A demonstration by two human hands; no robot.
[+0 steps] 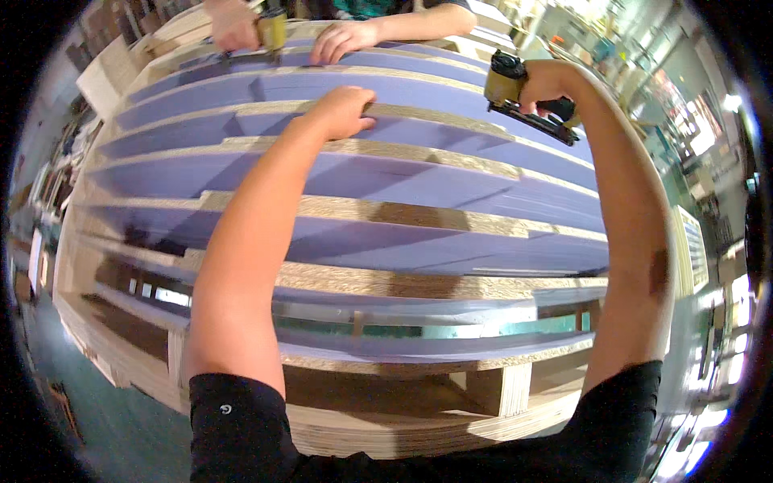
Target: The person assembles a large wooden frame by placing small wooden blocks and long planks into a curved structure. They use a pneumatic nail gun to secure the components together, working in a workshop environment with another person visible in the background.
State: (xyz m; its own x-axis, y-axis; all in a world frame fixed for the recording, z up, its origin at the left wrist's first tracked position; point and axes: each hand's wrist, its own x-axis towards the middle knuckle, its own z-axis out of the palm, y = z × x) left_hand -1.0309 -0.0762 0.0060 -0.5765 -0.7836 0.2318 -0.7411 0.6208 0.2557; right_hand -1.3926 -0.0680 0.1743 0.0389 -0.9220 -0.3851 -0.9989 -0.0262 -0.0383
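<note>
My right hand (547, 84) grips a staple gun (503, 87) with a yellow-tan body and a black magazine, held over the far right of a large wooden frame (475, 435). Farther left, my left hand (342, 113) is closed at a long chipboard slat (439, 113), thumb and fingers about its edge. Lavender sheeting (386, 177) shows in bands between the parallel slats. My forearms reach across the frame from the near side.
Across the frame, a co-worker's hand (346, 40) rests near the far slats. Their other hand (233, 28) is at a yellow nail or staple gun (272, 30). Near me, a short wooden block (515, 390) stands between the frame's boards. A slatted panel (691, 245) stands at right.
</note>
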